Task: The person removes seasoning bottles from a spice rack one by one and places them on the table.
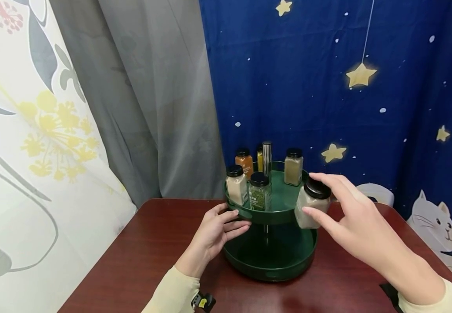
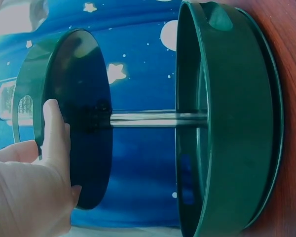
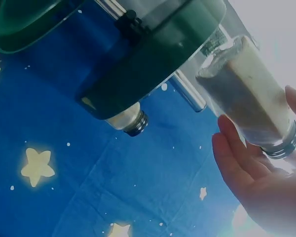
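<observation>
In the head view, my right hand holds a square glass spice jar of pale powder between thumb and fingers. The jar is tilted, its black lid up, at the right front edge of the upper tier of a green two-tier turntable. The right wrist view shows the same spice jar with my fingers around its lid end. My left hand touches the upper tier's left front rim with fairly straight fingers. In the left wrist view, those fingers lie against the tier's outer wall and lower edge.
On the upper tier stand jars of beige powder, green herbs, orange spice and brown powder, plus a partly hidden yellow one. A metal post rises mid-tier. The lower tier rests on the red-brown table.
</observation>
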`<state>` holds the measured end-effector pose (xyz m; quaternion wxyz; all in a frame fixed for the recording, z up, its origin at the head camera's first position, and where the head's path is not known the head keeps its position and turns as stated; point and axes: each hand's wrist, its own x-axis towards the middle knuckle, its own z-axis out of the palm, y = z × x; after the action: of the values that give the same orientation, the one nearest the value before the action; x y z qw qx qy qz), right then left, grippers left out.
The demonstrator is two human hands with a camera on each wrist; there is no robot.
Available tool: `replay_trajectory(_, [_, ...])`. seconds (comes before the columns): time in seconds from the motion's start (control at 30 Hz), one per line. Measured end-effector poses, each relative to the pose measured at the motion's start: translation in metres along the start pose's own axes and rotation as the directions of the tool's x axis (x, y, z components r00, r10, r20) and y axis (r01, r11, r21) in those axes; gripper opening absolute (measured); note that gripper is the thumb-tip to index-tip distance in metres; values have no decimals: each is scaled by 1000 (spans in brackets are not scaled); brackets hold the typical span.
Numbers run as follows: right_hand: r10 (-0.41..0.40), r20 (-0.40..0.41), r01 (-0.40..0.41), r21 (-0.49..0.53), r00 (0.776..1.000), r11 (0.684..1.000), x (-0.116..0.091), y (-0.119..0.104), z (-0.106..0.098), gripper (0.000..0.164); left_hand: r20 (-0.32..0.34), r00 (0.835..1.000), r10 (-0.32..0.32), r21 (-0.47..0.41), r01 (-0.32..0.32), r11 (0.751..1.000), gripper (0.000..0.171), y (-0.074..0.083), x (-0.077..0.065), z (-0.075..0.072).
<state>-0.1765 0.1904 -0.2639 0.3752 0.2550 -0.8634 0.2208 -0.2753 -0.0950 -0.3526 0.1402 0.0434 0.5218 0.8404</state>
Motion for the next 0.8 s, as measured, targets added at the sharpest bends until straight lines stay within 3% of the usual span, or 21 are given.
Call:
replay_trajectory(0.27, [88,166,-91,9,982,996,-27,3,0,68,-6,1000,12,5,-12,1000,79,0,-3,4])
replay_trajectory(0.53, [82,235,-67,-70,969,995,-58,14,5,69,-17,1000,6,14,-6,1000,83,-2,-5,8])
replay_trajectory(0.7, [100,334,-107,1,937,994,-87,28,10,58,-21,1000,3,23,-3,1000,83,-1,-5,9])
replay_trajectory(0.8, [70,386,-99,56,920,994,-105,41,17,52,-23,1000,5,25,-5,1000,83,-1,-5,9])
